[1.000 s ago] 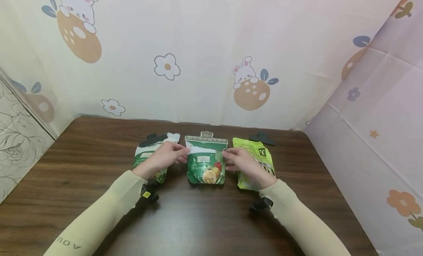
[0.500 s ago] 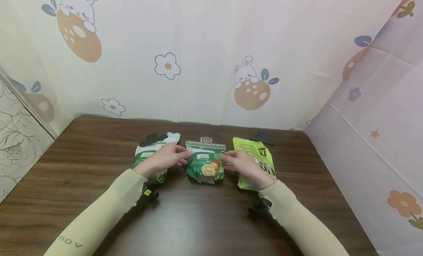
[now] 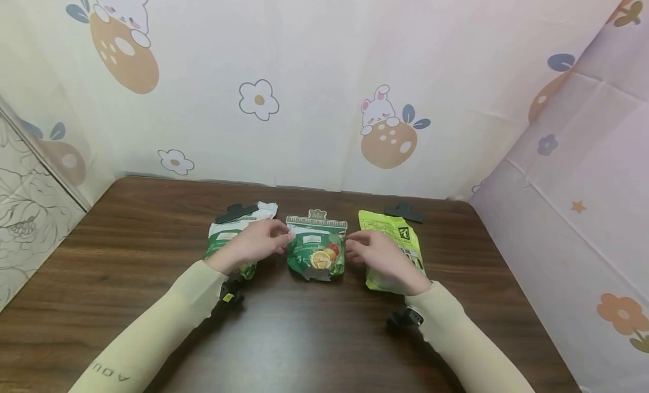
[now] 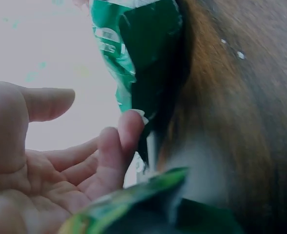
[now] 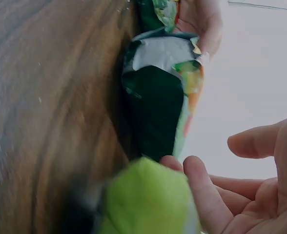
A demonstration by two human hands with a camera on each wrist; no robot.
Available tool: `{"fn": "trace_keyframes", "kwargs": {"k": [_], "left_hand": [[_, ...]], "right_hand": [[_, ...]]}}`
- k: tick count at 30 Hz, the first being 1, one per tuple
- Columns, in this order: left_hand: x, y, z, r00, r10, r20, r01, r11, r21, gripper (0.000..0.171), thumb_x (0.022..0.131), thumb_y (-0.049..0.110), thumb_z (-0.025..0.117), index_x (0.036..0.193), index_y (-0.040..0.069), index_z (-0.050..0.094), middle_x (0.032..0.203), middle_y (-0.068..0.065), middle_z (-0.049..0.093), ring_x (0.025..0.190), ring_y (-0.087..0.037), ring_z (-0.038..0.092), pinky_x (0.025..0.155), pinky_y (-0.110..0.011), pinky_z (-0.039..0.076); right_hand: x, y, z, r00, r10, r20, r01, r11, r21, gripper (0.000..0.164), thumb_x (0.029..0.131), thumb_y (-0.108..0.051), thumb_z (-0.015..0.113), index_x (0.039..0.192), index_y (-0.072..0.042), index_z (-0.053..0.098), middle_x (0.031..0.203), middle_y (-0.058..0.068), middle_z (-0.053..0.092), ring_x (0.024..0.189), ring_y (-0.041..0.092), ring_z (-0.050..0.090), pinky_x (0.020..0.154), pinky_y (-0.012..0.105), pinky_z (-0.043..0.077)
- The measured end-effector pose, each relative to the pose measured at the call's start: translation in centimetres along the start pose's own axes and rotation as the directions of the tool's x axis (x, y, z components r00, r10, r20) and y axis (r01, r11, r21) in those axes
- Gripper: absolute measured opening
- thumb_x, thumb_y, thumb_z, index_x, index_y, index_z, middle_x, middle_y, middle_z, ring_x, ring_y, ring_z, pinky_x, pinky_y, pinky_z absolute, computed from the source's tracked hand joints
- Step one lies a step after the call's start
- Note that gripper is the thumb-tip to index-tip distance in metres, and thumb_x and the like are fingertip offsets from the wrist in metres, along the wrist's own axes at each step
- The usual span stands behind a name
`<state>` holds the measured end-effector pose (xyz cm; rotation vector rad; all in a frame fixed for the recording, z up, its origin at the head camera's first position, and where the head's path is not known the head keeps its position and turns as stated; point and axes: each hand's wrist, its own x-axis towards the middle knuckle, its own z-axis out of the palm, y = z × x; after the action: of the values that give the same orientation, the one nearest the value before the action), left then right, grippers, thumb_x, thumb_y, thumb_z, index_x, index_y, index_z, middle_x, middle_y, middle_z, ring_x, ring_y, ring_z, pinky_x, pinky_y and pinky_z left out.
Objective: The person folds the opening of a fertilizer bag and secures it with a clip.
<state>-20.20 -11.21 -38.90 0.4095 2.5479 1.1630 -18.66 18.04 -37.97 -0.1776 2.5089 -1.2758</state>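
Dark wood-grain table [image 3: 304, 339], pale sheen [image 3: 276, 353] at near middle, whitish sheeting [image 3: 314, 55] behind, printed with rabbits [image 3: 378, 114], orange fruit [image 3: 389, 146] and flowers [image 3: 259, 100], lilac-tinted sheeting [image 3: 573, 162] at right, line-drawn blossoms [image 3: 22, 227] on left panel [image 3: 17, 193]

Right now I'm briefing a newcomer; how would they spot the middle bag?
On the brown wooden table, a green and white plastic bag and a lime plastic bag flank a green plastic pouch printed with fruit. Only its clip is crown-topped; the other clips are black.
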Motion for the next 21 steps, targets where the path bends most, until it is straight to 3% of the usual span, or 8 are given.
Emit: {"fn": "trace_keyframes", "kwargs": {"k": [5,12,21], "left_hand": [[-0.4,0.4,-0.2,0.999,0.017,0.027,-0.017,1.0,0.011,0.035,0.1,0.041,0.058,0.115,0.011,0.067,0.092,-0.001,0.071,0.084,-0.016,0.068,0.081,-0.041,0.051],[-0.1,1.8,-0.4,0.993,0.078,0.088,-0.081,0.996,0.026,0.03,0.1,0.039,0.059,0.112,0.013,0.07,0.087,0.004,0.071,0.085,-0.019,0.068,0.075,-0.037,0.051],[1.2,4.1,-0.6,0.979,0.148,0.143,-0.162,0.982,0.094,0.029,0.1,0.039,0.059,0.108,0.014,0.071,0.083,0.001,0.07,0.083,-0.025,0.067,0.073,-0.037,0.049]], "right_hand": [[-0.6,0.1,-1.6,0.999,-0.046,-0.002,0.046,0.998,-0.037,0.036,0.104,-0.018,0.053,0.131,0.004,0.059,0.114,0.017,0.069,0.098,0.025,0.07,0.083,0.038,0.056],[-1.6,1.2,-4.0,0.996,-0.078,-0.04,0.075,0.994,-0.076,0.039,0.104,-0.024,0.055,0.131,0.004,0.06,0.109,0.016,0.071,0.094,0.023,0.071,0.079,0.036,0.057],[-3.2,2.1,-6.5,0.994,-0.026,-0.103,0.022,0.999,-0.042,0.041,0.103,-0.03,0.056,0.13,0.001,0.059,0.106,0.013,0.071,0.096,0.024,0.069,0.085,0.041,0.055]]}}
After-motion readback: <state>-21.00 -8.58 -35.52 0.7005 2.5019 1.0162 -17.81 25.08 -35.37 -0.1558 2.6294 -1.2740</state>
